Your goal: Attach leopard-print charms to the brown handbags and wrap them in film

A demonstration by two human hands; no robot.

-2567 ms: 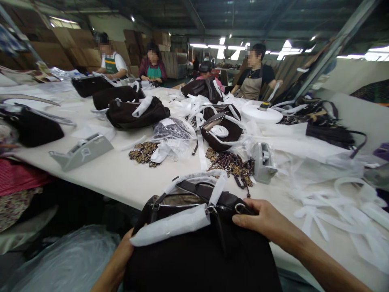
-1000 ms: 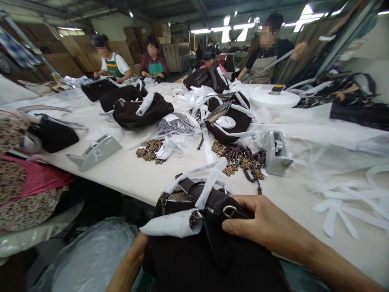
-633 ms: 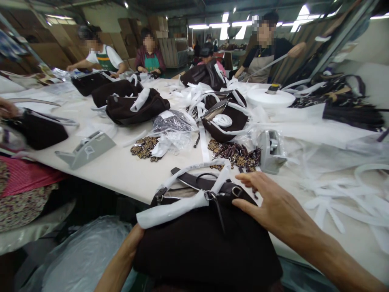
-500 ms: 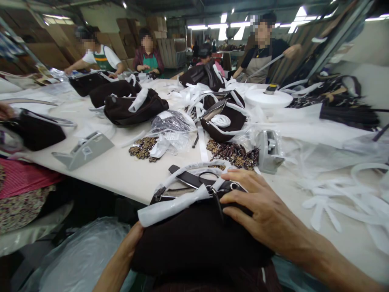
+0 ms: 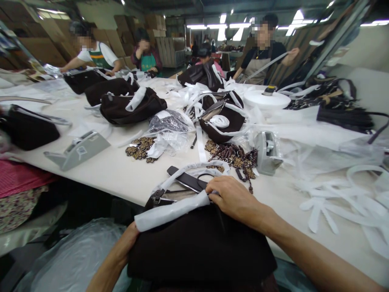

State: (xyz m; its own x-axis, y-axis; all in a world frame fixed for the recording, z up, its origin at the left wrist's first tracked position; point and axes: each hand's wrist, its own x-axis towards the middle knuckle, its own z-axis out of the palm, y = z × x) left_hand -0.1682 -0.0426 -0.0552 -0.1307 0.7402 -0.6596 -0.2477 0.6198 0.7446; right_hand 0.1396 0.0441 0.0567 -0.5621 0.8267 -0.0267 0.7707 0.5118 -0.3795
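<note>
1. Handbag (image 5: 200, 243) was before the near edge of the tabletop (image 5: 127, 178).
2. On the tabletop, left to right: left dispenser (image 5: 80, 150), left charm pile (image 5: 140, 149), right charm pile (image 5: 232, 156), right dispenser (image 5: 267, 152), loose strips (image 5: 315, 217).
3. Plastic packet (image 5: 170, 121) lay behind the left charm pile; second bag (image 5: 223, 132) lay behind the right one, coil (image 5: 219, 121) on it.
4. Roll (image 5: 267, 100) lay behind the right dispenser.
5. Three bags (image 5: 118, 109) extended rearward, left of the packet.

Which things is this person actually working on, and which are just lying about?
In hand:
dark bag, with the left hand at its side and the right hand at its top

Lying about, untouched by these hands:
left grey dispenser
leopard-patterned pieces
white disc
white strips
</note>
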